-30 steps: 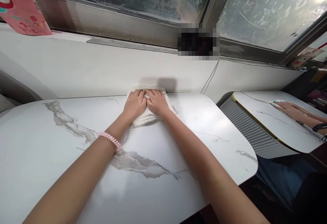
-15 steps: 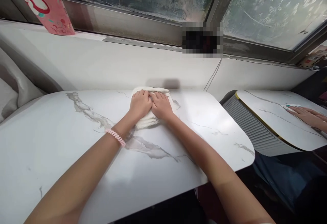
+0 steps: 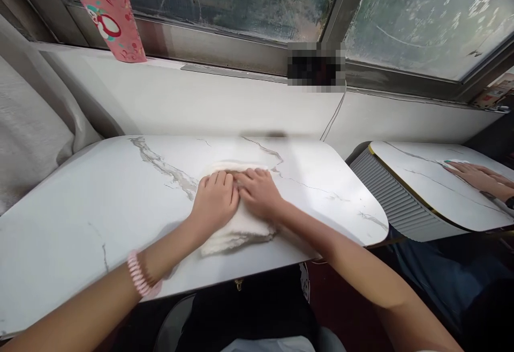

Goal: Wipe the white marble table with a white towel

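A folded white cloth point(image 3: 244, 231) lies on the white marble-patterned tabletop point(image 3: 72, 196), close to its near edge. My left hand point(image 3: 216, 197) presses on the cloth, fingers curled over its far part. Beside it, touching, my right hand point(image 3: 260, 191) bears down on the same cloth with bent fingers. A pink coiled band point(image 3: 138, 276) circles my left wrist. Both palms hide the middle of the cloth.
On the window sill stands a pink paper cup point(image 3: 114, 22) with a penguin print. Another person's hands point(image 3: 477, 174) rest on a second marble-patterned table point(image 3: 433, 180) at the right. Grey fabric point(image 3: 32, 116) borders the left side. A blurred-out dark object point(image 3: 316, 68) sits by the window frame.
Both my hands have drawn the cloth from the wall side of the table toward its near edge. The view has shifted, with more of the cup showing.
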The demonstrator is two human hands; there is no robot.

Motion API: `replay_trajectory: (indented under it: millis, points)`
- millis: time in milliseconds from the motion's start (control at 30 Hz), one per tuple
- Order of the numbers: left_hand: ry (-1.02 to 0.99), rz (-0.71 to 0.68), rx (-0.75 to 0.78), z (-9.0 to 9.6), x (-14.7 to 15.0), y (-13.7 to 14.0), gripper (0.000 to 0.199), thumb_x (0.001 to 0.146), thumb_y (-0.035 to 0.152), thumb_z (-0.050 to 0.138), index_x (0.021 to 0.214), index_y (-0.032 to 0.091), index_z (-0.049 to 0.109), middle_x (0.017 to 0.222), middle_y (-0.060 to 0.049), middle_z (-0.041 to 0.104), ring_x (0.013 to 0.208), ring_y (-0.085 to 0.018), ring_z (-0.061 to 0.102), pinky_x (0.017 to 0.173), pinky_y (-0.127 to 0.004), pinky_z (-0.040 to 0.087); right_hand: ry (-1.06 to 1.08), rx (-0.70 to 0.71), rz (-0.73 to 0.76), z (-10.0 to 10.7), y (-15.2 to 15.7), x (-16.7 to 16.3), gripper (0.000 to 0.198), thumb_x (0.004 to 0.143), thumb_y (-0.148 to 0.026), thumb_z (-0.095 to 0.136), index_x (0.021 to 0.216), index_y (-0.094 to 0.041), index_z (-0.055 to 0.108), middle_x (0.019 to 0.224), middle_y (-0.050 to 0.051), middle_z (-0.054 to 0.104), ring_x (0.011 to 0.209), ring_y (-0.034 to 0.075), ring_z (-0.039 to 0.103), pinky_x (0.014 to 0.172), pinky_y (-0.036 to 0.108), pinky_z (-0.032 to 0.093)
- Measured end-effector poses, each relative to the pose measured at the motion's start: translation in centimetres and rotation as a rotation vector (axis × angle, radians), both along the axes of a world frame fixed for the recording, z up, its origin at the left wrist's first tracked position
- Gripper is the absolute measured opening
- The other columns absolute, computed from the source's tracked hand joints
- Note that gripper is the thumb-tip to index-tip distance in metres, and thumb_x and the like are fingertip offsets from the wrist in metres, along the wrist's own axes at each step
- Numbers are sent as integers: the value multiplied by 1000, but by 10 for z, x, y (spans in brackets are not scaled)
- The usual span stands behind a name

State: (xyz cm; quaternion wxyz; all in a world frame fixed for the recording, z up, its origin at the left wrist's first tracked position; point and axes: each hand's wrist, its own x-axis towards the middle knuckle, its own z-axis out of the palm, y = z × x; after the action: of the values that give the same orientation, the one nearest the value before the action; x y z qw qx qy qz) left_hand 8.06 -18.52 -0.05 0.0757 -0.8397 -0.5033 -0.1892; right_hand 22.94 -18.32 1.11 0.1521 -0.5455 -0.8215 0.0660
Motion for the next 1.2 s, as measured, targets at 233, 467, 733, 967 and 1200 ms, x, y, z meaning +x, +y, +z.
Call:
replay_trajectory:
  millis: [233, 467, 733, 967, 1200]
  points:
    - [59, -31, 64, -2, -39, -45, 28, 94, 21, 32, 91, 17, 59, 92, -13, 64, 92, -30, 61, 85, -46, 48, 24, 151, 52, -16, -52, -37, 35, 94, -25, 38, 123, -19, 57, 119, 12, 57, 109, 26, 47, 102, 45, 33]
    - [31, -43, 7, -6, -89, -30, 36, 91, 19, 31, 113, 15, 60, 118, -17, 63, 121, -32, 53, 101, -49, 44, -108, 146, 103, -11, -33, -92, 37, 92, -28, 42, 122, -10, 54, 118, 21, 57, 105, 32, 50, 94, 56, 40]
    - [-258, 84, -158, -6, -112, 65, 30, 95, 23, 25, 104, 17, 54, 116, -13, 61, 114, -24, 54, 103, -41, 43, -84, 30, -2, -12, 60, -131, 41, 97, -28, 35, 132, -12, 48, 134, 23, 51, 123, 36, 44, 104, 63, 31]
    - [-310, 145, -123, -7, -104, 137, 24, 91, 17, 33, 98, 17, 56, 109, -12, 63, 108, -25, 54, 101, -40, 42, 63, 25, -11, -22, 135, -122, 41, 96, -27, 34, 133, -16, 51, 139, 15, 48, 129, 30, 39, 111, 49, 25]
    - [-394, 78, -114, -13, -106, 184, 23, 89, 17, 36, 96, 17, 57, 109, -11, 65, 108, -25, 54, 100, -38, 42, 98, 55, -97, -22, 166, -127, 40, 95, -26, 35, 128, -16, 54, 133, 14, 52, 125, 29, 41, 111, 47, 25]
